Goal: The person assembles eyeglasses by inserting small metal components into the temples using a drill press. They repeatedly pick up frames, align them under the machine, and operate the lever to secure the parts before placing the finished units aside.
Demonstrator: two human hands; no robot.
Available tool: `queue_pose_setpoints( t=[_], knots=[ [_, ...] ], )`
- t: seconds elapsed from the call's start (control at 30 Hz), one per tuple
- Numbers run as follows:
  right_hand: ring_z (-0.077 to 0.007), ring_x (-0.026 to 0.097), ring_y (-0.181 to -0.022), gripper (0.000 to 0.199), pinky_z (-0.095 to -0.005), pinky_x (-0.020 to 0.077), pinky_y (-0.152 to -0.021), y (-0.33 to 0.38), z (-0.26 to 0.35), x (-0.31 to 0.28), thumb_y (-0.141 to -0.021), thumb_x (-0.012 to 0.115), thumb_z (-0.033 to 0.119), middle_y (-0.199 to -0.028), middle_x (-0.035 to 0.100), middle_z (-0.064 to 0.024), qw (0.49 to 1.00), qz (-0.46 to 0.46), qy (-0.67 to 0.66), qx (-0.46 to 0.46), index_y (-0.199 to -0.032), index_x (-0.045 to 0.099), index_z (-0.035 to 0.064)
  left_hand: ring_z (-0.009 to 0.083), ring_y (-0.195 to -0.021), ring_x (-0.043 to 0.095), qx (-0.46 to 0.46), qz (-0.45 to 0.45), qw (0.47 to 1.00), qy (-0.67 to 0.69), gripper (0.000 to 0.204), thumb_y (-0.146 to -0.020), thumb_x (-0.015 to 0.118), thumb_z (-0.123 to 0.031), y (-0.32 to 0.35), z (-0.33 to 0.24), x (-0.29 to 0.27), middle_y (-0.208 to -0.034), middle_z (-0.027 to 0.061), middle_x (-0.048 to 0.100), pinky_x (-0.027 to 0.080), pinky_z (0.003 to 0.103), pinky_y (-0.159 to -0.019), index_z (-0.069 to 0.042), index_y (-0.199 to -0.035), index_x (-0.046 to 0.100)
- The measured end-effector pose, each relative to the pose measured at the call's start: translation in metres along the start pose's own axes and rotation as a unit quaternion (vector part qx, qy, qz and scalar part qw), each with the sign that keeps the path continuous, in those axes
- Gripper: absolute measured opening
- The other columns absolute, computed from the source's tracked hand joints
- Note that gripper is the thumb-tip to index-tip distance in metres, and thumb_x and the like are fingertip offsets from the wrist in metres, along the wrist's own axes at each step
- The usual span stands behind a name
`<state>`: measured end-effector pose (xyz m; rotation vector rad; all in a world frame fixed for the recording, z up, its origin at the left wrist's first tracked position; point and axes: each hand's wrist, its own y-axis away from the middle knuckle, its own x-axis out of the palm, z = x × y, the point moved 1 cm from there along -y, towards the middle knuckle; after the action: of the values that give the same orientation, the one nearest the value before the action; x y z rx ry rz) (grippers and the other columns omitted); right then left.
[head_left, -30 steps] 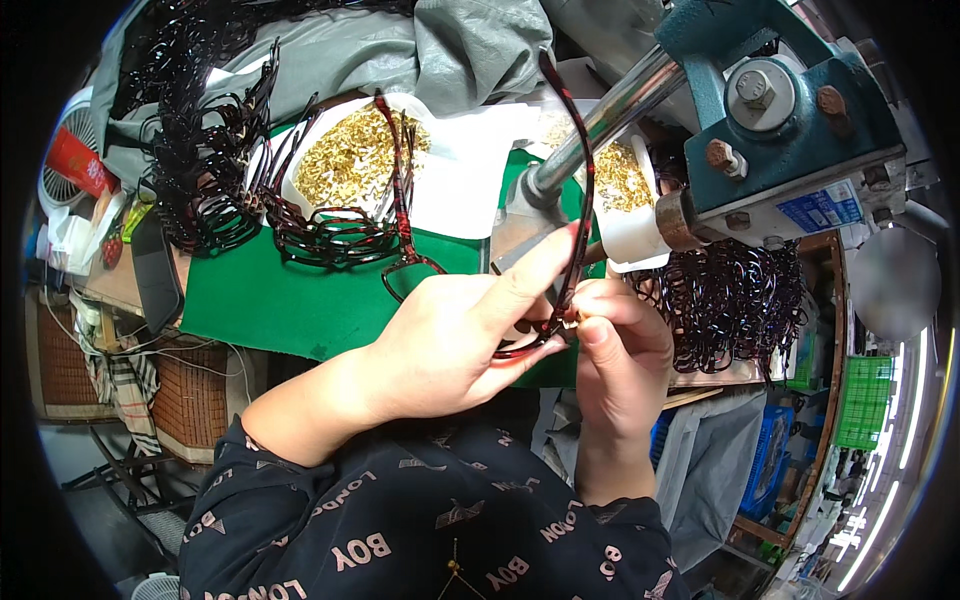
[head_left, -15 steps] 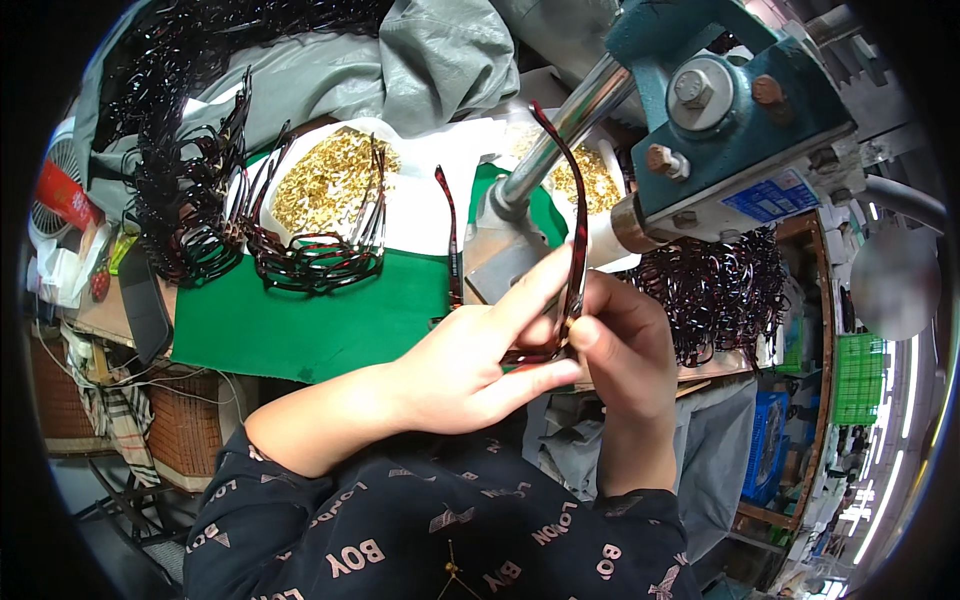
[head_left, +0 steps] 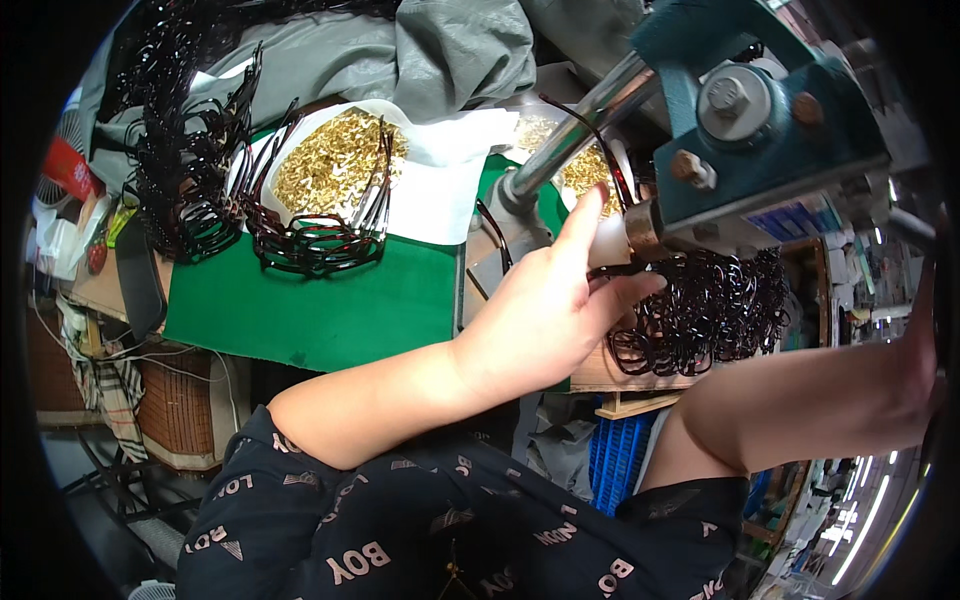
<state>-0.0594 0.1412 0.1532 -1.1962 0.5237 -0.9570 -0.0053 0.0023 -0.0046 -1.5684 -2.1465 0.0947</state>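
Observation:
With my left hand (head_left: pixel 535 315) I hold an eyeglass frame (head_left: pixel 614 165) of dark reddish-brown plastic beneath the head of a teal press (head_left: pixel 845 125). One of its temples stands up beside the metal-collared white tip (head_left: pixel 609 243); the other is left of my hand. My index finger points up and my thumb reaches right; the front of the frame is mostly hidden behind the hand. My right arm stretches to the far right, where my right hand (head_left: pixel 922 365) is blurred at the picture's dark rim. Its fingers and anything in them cannot be made out.
Several eyeglass frames (head_left: pixel 320 250) rest on a green mat (head_left: pixel 300 325). Behind them is a white dish of small gold-coloured parts (head_left: pixel 345 160); more parts lie behind the slanted steel post (head_left: pixel 575 125). Dark frames are heaped at left (head_left: pixel 190 150) and right (head_left: pixel 700 310).
My right hand has let go of the eyeglass frame and swung out to the far right. My left hand has carried the frame up and right, under the press head.

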Motion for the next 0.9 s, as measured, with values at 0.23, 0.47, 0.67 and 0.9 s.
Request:
queue_pose_setpoints(
  t=[0.23, 0.47, 0.67, 0.9],
  knots=[
    [-0.0125, 0.02, -0.051, 0.037, -0.0311, 0.0228, -0.058, 0.011, -0.001, -0.001, -0.068, 0.048, 0.025, -0.049, 0.013, 0.0037, 0.987, -0.13, 0.033, -0.088, -0.046, 0.018, 0.019, 0.0411, -0.07, 0.059, 0.016, 0.02, 0.989, -0.144, 0.071, -0.085, 0.056, -0.02, 0.011, 0.011, -0.008, -0.075, 0.0256, 0.059, 0.047, 0.043, -0.062, 0.007, -0.135, 0.013],
    [-0.0326, 0.041, -0.12, 0.038, -0.0452, 0.0262, -0.105, 0.043, -0.014, 0.001, -0.092, 0.036, 0.02, -0.123, 0.047, -0.0222, 0.978, -0.137, 0.154, -0.017, -0.124, 0.043, 0.0019, 0.0285, -0.043, 0.055, 0.108, 0.002, 0.861, -0.496, 0.068, -0.086, 0.054, -0.029, 0.062, -0.036, -0.035, -0.052, 0.0125, 0.054, 0.044, 0.035, -0.042, 0.016, -0.127, 0.023],
    [-0.0252, 0.049, -0.095, 0.03, -0.0341, 0.0384, -0.085, 0.122, -0.046, 0.008, -0.089, 0.041, 0.011, -0.102, 0.052, -0.0174, 0.975, 0.019, 0.18, 0.132, -0.114, 0.044, -0.0053, 0.0358, -0.057, 0.059, -0.158, 0.078, 0.842, -0.509, 0.052, -0.089, 0.048, -0.034, 0.102, -0.054, -0.106, -0.059, 0.0181, 0.057, 0.048, 0.043, -0.053, 0.006, -0.12, 0.038],
    [-0.019, 0.05, -0.095, 0.029, -0.0294, 0.0392, -0.085, 0.167, -0.039, 0.049, -0.086, 0.042, 0.003, -0.103, 0.053, -0.0125, 0.965, 0.099, 0.084, 0.23, -0.114, 0.044, -0.0046, 0.0256, -0.087, 0.051, 0.07, 0.007, 0.695, -0.716, 0.037, -0.068, 0.063, -0.017, 0.081, -0.03, -0.163, -0.086, 0.0086, 0.052, 0.042, 0.036, -0.078, -0.007, -0.102, 0.053]
  ],
)
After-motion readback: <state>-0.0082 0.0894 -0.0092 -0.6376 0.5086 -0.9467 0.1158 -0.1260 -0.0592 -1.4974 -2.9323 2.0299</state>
